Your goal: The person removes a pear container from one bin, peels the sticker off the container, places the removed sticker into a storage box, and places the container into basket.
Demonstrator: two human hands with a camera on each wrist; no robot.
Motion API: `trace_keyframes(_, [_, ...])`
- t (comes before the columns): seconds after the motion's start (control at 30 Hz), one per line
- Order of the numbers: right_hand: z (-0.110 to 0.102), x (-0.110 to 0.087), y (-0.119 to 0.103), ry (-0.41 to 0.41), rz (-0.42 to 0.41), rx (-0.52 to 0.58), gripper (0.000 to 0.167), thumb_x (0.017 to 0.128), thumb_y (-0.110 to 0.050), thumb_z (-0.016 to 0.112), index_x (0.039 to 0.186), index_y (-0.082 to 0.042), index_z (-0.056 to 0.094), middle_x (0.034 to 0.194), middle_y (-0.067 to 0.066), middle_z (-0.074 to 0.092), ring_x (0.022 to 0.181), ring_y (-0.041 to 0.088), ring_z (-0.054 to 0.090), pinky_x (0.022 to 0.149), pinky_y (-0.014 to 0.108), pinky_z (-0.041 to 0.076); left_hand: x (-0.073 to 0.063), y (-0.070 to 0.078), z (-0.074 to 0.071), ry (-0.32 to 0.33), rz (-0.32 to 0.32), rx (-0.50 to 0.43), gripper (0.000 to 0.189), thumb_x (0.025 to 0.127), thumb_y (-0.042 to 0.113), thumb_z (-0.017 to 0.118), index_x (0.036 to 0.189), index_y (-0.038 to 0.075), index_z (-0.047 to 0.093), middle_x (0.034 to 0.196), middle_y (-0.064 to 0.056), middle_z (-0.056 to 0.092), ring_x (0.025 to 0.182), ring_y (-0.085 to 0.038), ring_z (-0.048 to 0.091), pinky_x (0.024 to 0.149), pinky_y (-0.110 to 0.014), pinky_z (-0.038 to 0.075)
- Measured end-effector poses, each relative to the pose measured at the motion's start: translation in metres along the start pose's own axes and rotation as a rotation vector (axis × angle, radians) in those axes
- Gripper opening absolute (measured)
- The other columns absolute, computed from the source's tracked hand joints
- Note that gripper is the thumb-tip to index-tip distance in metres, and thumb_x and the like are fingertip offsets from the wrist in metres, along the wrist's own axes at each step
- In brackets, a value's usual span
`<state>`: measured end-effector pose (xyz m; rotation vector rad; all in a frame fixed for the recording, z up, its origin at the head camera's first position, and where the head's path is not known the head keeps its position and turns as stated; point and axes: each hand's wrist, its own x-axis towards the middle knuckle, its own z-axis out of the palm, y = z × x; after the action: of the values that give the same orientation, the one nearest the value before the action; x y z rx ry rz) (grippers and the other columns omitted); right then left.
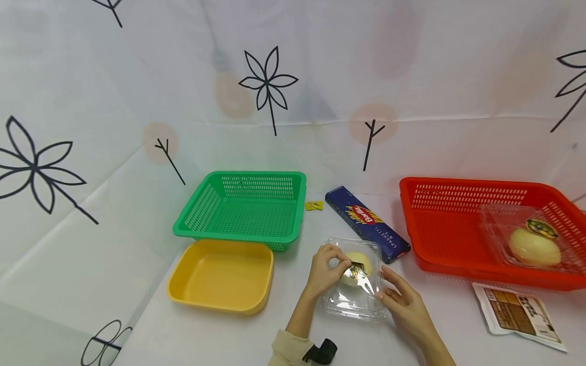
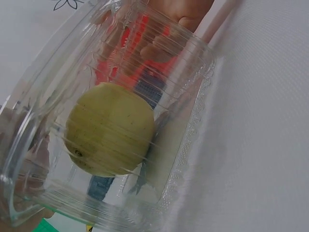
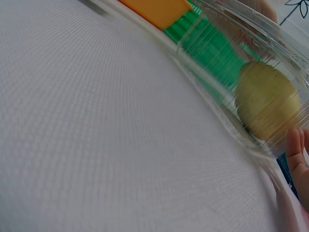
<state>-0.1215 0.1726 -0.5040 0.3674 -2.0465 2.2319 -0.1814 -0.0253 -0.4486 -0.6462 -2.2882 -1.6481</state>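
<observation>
A clear plastic clamshell box [image 1: 348, 305] stands on the white table, with a pale yellow round fruit [image 2: 111, 130] inside. On its lid is a dark, yellow-marked sticker [image 1: 358, 269]. Over the lid, my left hand [image 1: 326, 270] pinches the sticker's left edge between thumb and forefinger. My right hand [image 1: 405, 305] grips the box by its right side, thumb toward me and fingers farther back. Through the clear walls, both wrist views show the fruit low in the box. In the right wrist view, right fingertips [image 3: 293, 145] lie against the box's side.
A green basket [image 1: 238, 239] and a yellow tub [image 1: 220, 305] stand at left. Behind the box lie a blue spaghetti carton [image 1: 366, 218] and a small yellow packet [image 1: 314, 205]. At right, a red basket [image 1: 439, 223] holds another boxed fruit [image 1: 533, 246], with a brown-white pouch [image 1: 519, 312] before it.
</observation>
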Motion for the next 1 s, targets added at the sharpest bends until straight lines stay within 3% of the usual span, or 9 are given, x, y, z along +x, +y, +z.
trace_keyframes(0.07, [0.0000,0.0000,0.0000,0.002,0.007,-0.001,0.059,0.084,0.010,0.059,0.137,0.012,0.033,0.123,-0.012,0.053,0.097,0.003,0.061,0.081,0.015,0.049,-0.0003,0.0124,-0.0042,-0.009,-0.005,-0.006,0.004,0.075,-0.009,0.066,0.077,-0.012,0.067,0.083,-0.022,0.061,0.085,-0.036,0.054,0.080,-0.033,0.044])
trace_keyframes(0.23, [0.0013,0.0005,-0.0012,0.019,0.050,-0.041,0.059,0.085,0.007,0.060,0.138,0.008,0.035,0.122,-0.015,0.053,0.098,0.002,0.060,0.081,0.015,0.049,-0.0011,0.0124,-0.0058,-0.011,-0.017,-0.034,0.004,0.075,-0.008,0.066,0.077,-0.011,0.067,0.083,-0.023,0.060,0.086,-0.036,0.053,0.080,-0.018,0.038])
trace_keyframes(0.33, [0.0015,0.0006,-0.0018,0.025,0.070,-0.061,0.059,0.086,0.006,0.060,0.139,0.007,0.035,0.122,-0.016,0.052,0.099,0.001,0.060,0.081,0.014,0.049,-0.0012,0.0116,-0.0061,-0.014,-0.032,-0.052,0.004,0.075,-0.008,0.066,0.077,-0.011,0.067,0.083,-0.023,0.060,0.087,-0.037,0.053,0.081,-0.016,0.036])
trace_keyframes(0.7, [0.0012,0.0005,-0.0022,0.029,0.078,-0.076,0.058,0.086,0.005,0.060,0.139,0.006,0.036,0.122,-0.018,0.052,0.099,0.000,0.059,0.081,0.014,0.048,-0.0013,0.0110,-0.0089,-0.059,-0.082,-0.105,0.008,0.076,-0.006,0.064,0.079,-0.013,0.066,0.088,-0.024,0.060,0.093,-0.038,0.052,0.088,-0.024,0.038])
trace_keyframes(1.0, [0.0008,0.0011,-0.0011,0.021,0.050,-0.052,0.058,0.086,0.006,0.059,0.138,0.009,0.034,0.122,-0.017,0.052,0.100,0.001,0.060,0.081,0.014,0.048,-0.0016,0.0082,-0.0103,-0.079,-0.116,-0.149,0.008,0.078,-0.006,0.065,0.081,-0.013,0.066,0.090,-0.023,0.060,0.094,-0.029,0.052,0.091,-0.025,0.036])
